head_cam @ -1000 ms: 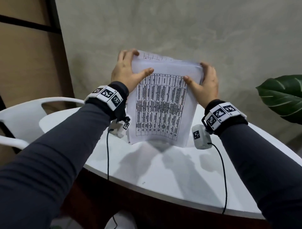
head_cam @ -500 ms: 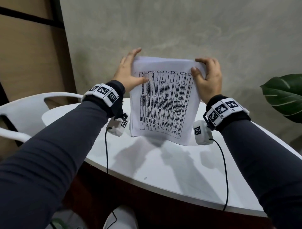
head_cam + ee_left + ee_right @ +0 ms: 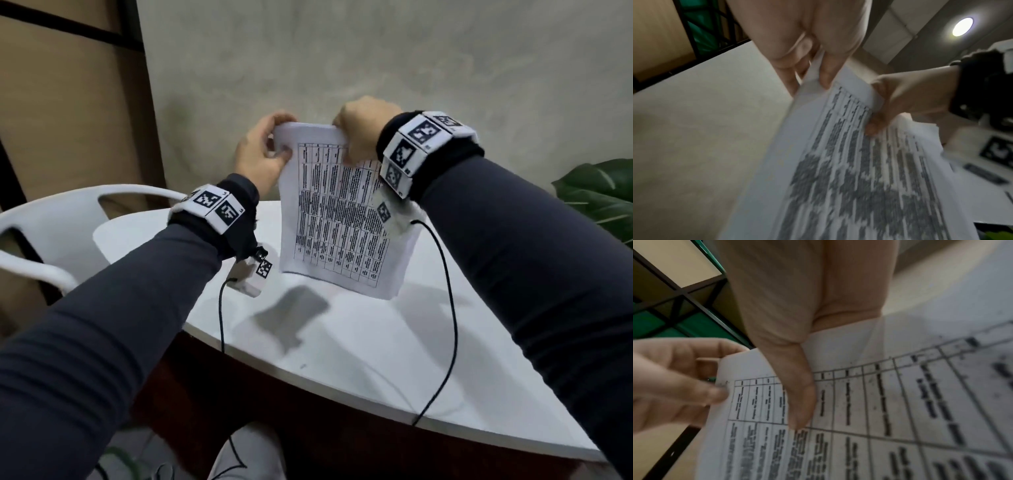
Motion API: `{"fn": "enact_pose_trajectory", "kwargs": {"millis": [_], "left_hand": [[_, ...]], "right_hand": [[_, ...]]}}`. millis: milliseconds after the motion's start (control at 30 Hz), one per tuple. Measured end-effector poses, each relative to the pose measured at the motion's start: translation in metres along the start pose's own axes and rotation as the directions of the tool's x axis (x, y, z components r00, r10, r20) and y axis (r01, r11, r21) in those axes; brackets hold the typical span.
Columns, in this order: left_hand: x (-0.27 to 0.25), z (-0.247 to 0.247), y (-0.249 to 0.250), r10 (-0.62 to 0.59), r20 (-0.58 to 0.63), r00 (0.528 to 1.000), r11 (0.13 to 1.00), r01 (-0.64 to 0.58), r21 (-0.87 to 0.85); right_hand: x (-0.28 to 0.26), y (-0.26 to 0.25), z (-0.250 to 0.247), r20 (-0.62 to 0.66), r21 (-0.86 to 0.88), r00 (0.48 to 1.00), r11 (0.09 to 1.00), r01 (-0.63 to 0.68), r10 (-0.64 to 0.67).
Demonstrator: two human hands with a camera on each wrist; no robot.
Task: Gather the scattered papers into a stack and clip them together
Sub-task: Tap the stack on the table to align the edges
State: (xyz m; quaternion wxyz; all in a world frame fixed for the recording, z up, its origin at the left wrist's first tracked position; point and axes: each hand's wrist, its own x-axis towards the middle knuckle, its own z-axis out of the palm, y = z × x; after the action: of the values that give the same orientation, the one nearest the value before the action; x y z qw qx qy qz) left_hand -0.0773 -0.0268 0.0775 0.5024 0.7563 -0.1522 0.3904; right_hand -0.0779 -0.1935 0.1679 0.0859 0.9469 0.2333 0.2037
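Note:
A stack of white papers (image 3: 339, 219) printed with a table is held upright, its lower edge just above the white table (image 3: 359, 346). My left hand (image 3: 263, 150) pinches the top left corner, thumb on the front sheet. My right hand (image 3: 356, 133) grips the top edge near the middle from above, its thumb pressed on the printed face. The left wrist view shows the papers (image 3: 849, 170) pinched between thumb and fingers (image 3: 826, 76). In the right wrist view the thumb (image 3: 799, 402) lies on the papers (image 3: 879, 402). No clip is visible.
A white chair (image 3: 51, 219) stands left of the round table. A green plant leaf (image 3: 596, 192) shows at the right edge. A grey wall (image 3: 342, 68) rises behind the table. Cables hang from both wrist cameras across the tabletop.
My right hand moved from the stack's right side to the top edge near the middle. My left hand shifted from the left side to pinch the top left corner. The stack tilted slightly.

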Motion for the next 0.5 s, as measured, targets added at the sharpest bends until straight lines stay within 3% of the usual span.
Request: {"fn": "enact_pose_trajectory", "kwargs": {"millis": [100,167,233,300,400,500], "left_hand": [[-0.018,-0.017,-0.021,-0.172,-0.107,0.979,0.984,0.176,0.025],[-0.027,-0.03,-0.041,-0.394,-0.145,0.908,0.915,0.401,0.027],[-0.033,-0.035,-0.056,-0.541,-0.116,0.833,0.84,0.541,-0.03],[-0.034,-0.032,-0.061,-0.608,-0.022,0.794,0.773,0.585,-0.244],[-0.031,-0.018,-0.052,-0.577,0.115,0.809,0.671,0.549,-0.499],[-0.021,-0.004,-0.026,-0.472,0.1,0.876,0.75,0.459,-0.476]], "right_hand": [[-0.007,0.027,0.003,-0.127,0.152,0.986,0.984,-0.088,0.108],[-0.018,0.052,0.011,-0.157,0.42,0.961,0.896,-0.144,0.228],[-0.034,0.07,0.027,-0.112,0.757,0.942,0.642,-0.126,0.318],[-0.05,0.081,0.049,-0.064,0.921,0.928,0.38,-0.086,0.366],[-0.065,0.086,0.087,0.028,0.992,0.901,0.096,-0.077,0.433],[-0.069,0.086,0.108,0.068,0.997,0.872,-0.074,-0.037,0.484]]}}
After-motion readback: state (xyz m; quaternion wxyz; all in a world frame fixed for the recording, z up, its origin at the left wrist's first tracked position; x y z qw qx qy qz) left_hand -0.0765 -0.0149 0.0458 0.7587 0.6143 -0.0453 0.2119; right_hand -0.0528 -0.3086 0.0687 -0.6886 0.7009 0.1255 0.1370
